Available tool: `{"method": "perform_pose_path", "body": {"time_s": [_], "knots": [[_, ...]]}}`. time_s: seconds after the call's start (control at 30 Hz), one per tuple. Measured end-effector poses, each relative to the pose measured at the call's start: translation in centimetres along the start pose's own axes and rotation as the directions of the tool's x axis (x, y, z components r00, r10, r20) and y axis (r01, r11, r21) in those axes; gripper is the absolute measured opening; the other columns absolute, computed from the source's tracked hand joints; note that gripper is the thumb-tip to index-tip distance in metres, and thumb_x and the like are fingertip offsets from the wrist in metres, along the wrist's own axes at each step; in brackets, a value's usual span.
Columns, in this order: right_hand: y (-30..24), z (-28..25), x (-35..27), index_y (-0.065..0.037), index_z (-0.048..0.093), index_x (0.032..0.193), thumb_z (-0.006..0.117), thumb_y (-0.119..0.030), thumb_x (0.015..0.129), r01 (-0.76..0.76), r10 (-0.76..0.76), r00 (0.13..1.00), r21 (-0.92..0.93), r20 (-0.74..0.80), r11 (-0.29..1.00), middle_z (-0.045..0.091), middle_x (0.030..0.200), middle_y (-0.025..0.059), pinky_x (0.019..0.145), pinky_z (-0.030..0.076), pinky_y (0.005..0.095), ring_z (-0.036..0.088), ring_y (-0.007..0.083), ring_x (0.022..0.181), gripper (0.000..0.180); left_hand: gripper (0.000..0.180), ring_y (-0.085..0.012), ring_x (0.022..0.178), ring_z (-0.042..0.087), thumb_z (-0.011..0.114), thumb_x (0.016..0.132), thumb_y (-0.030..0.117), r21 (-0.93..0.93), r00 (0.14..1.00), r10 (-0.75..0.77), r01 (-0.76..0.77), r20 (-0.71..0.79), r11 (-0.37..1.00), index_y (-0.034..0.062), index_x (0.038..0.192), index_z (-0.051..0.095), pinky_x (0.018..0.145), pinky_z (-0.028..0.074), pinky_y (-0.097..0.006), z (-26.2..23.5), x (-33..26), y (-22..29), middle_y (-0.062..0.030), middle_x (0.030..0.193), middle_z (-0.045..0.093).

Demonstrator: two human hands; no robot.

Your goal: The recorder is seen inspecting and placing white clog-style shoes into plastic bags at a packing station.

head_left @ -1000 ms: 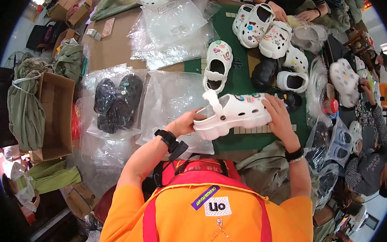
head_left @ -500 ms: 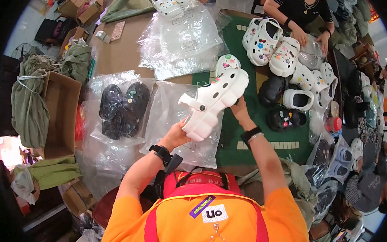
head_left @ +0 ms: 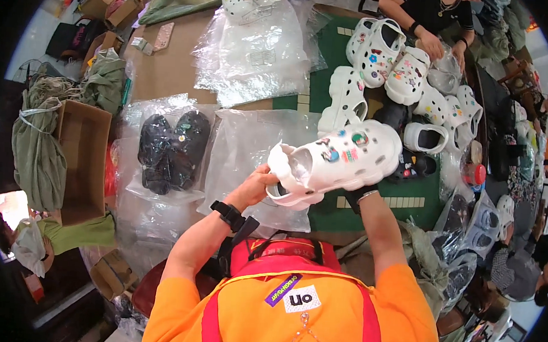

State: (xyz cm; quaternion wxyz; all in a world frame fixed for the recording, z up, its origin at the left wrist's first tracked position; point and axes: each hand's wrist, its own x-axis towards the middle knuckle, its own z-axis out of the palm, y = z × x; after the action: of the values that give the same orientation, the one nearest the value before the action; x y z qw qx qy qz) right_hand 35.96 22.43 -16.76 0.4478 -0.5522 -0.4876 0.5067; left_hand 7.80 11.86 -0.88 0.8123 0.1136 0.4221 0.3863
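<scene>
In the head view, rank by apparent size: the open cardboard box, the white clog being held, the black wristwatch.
1. Open cardboard box and white clog: look about alike, and the clog is raised nearer the camera, so unranked.
2. Black wristwatch: clearly smallest.

- Clog (head_left: 344, 156) is sitting raised above the table (head_left: 167, 70), between the left hand (head_left: 257, 189) at its heel end and the right hand (head_left: 359, 192) beneath it.
- Bag (head_left: 250, 157) is lying flat on the table just behind the left hand.
- Bagged pair (head_left: 172, 149) is lying to the left of that bag.
- Box (head_left: 84, 153) is standing farther left, beside the table.
- Clog pile (head_left: 411, 85) is lying behind and right of the raised clog.
- Bag stack (head_left: 256, 51) is lying at the table's far side.
</scene>
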Motion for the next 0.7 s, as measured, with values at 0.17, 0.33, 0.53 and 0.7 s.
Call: {"method": "perform_pose_path", "body": {"time_s": [0.17, 0.33, 0.53, 0.7], "knots": [[-3.2, -2.9, -0.4, -0.005, 0.04, 0.12, 0.047, -0.014, 0.081, -0.065, 0.089, 0.986, 0.164, -0.143, 0.984, 0.051, 0.109, 0.0109, 0.08, 0.044, 0.0349, 0.053, 0.0246, 0.094, 0.04, 0.038, -0.0124, 0.099, 0.05, 0.048, 0.078, 0.003, 0.33, 0.976, 0.016, -0.088, 0.216, 0.94, 0.0018, 0.116, 0.049, 0.086, 0.039, -0.025, 3.9, -0.7, 1.5, -0.0041, 0.109, 0.054], [-7.7, -5.4, -4.0, -0.006, 0.04, 0.12, 0.046, -0.012, 0.085, -0.034, 0.107, 0.971, 0.318, -0.212, 0.947, 0.054, 0.099, 0.0054, 0.065, 0.049, 0.0269, 0.055, 0.0136, 0.083, 0.036, 0.032, -0.0144, 0.099, 0.05, 0.046, 0.081, 0.008, 0.455, 0.946, 0.018, -0.172, 0.323, 0.874, 0.0013, 0.112, 0.053, 0.088, 0.038, -0.026, 3.5, -1.9, 1.0, -0.0057, 0.107, 0.056], [-13.7, -5.5, -8.3, -0.002, 0.039, 0.123, 0.046, -0.011, 0.087, -0.146, 0.164, 0.946, 0.086, -0.28, 0.986, 0.055, 0.103, 0.0074, 0.079, 0.04, 0.0246, 0.052, 0.0138, 0.091, 0.038, 0.033, -0.0146, 0.093, 0.054, 0.048, 0.08, 0.008, 0.388, 0.956, -0.096, -0.021, 0.279, 0.921, 0.0, 0.113, 0.051, 0.081, 0.044, -0.027, 1.4, -3.4, -0.5, -0.0078, 0.106, 0.056], [-12.7, -6.6, -11.2, -0.002, 0.043, 0.119, 0.044, -0.015, 0.087, -0.005, -0.045, 0.945, -0.151, -0.324, 0.989, 0.058, 0.098, 0.0107, 0.076, 0.041, 0.0258, 0.054, 0.015, 0.087, 0.034, 0.055, -0.0175, 0.104, 0.048, 0.062, 0.076, 0.019, 0.333, 0.871, 0.088, -0.276, 0.484, 0.902, 0.006, 0.124, 0.039, 0.09, 0.039, -0.033, 1.5, -5.6, -0.6, -0.009, 0.119, 0.048]]}}
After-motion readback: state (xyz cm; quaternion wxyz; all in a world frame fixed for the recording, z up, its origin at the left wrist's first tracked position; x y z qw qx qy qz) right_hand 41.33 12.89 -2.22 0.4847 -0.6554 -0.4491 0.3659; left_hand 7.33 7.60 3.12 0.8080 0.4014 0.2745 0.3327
